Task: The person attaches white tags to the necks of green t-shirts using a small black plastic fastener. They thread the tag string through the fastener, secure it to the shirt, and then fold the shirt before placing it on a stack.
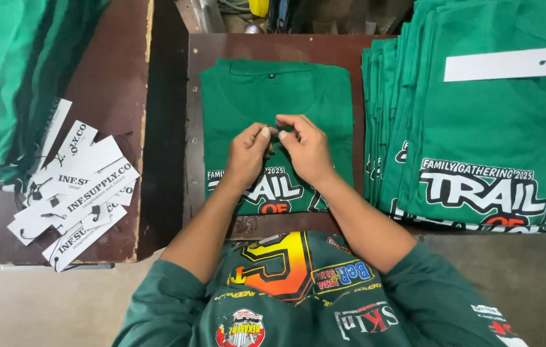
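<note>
Left: white hang tags [77, 186], loose heap on the left surface [118, 83]. Centre: folded green shirt [276, 96] flat before you. Your left hand [247, 154] and right hand [308, 149] meet over its chest, fingertips pinched shut on something small; what it is cannot be told. Right: stack of folded green shirts [478, 128], top one tagged. Risk: pinching so tightly could snag the fabric or let the small piece slip.
</note>
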